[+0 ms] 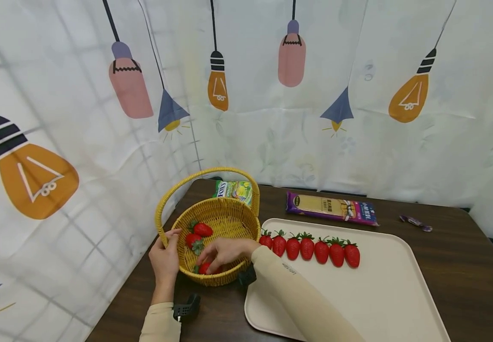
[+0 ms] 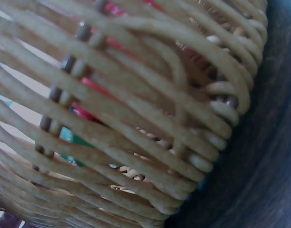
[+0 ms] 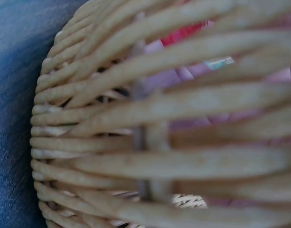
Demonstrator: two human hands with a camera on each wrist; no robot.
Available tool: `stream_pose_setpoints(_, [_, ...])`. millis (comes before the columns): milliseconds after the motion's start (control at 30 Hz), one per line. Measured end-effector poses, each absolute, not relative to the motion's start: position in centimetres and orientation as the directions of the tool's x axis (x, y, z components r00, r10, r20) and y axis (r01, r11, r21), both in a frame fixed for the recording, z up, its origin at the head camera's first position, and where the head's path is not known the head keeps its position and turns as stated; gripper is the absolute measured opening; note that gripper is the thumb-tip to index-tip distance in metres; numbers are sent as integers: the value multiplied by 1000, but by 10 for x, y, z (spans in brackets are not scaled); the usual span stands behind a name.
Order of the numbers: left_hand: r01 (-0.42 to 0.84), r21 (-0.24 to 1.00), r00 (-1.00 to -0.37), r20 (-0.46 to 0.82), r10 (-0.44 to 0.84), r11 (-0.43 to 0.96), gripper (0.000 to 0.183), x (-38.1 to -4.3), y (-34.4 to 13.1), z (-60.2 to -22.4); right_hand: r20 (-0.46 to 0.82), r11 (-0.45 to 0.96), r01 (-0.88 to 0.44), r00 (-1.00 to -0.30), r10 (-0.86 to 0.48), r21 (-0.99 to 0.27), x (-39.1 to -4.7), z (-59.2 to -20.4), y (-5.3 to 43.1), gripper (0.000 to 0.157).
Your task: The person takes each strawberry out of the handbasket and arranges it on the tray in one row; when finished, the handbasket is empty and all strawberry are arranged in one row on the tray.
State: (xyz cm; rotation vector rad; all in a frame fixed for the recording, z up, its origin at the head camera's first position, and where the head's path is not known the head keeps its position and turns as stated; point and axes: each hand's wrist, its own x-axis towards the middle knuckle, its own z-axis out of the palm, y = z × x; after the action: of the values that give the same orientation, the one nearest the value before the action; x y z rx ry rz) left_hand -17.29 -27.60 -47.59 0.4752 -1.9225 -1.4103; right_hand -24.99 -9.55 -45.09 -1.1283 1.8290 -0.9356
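Observation:
A yellow wicker basket [image 1: 214, 281] with a tall hoop handle stands on the table at the left. My left hand [image 1: 166, 254] grips its rim on the left side, thumb over the edge by the handle's foot. Reaching down inside from the right, my right hand [image 1: 226, 252] has its fingers curled on a strawberry [image 1: 204, 269] low in the basket's near side. Two more red strawberries with green leaves [image 1: 203, 229] lie farther back in it. In both wrist views the woven basket wall [image 2: 136, 104] fills the picture, and red shows through the gaps.
Right of the basket lies a cream tray [image 1: 357, 304] with several strawberries [image 1: 307, 247] in a row along its far side. Behind are a purple pasta packet [image 1: 332, 208], a small purple-wrapped candy [image 1: 415, 223] and a green and yellow packet [image 1: 234, 190]. A printed curtain [image 1: 255, 133] hangs behind the table.

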Motion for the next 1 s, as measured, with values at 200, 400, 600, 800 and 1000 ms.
stream_pose_setpoints(200, [102,935,-694,311,-649,339,21,-174,-276,-477,-203,308,-237,-383,-901,-921,-243,-442,-87,36])
stream_pose_setpoints(400, [107,939,-702,304,-644,326,21,-174,-278,-476,-125,271,-235,-496,-860,-933,-237,-434,-76,37])
stream_pose_setpoints(600, [93,947,-714,279,-642,308,23,-173,-280,-476,-17,243,-296,-603,-798,-924,-225,-428,-64,36])
stream_pose_setpoints(800, [85,948,-712,273,-646,307,23,-174,-280,-477,112,109,-293,-645,-756,-950,-207,-427,-47,41])
stream_pose_setpoints(1000, [91,950,-720,271,-639,300,23,-172,-278,-473,173,95,-313,-723,-669,-945,-193,-429,-28,40])
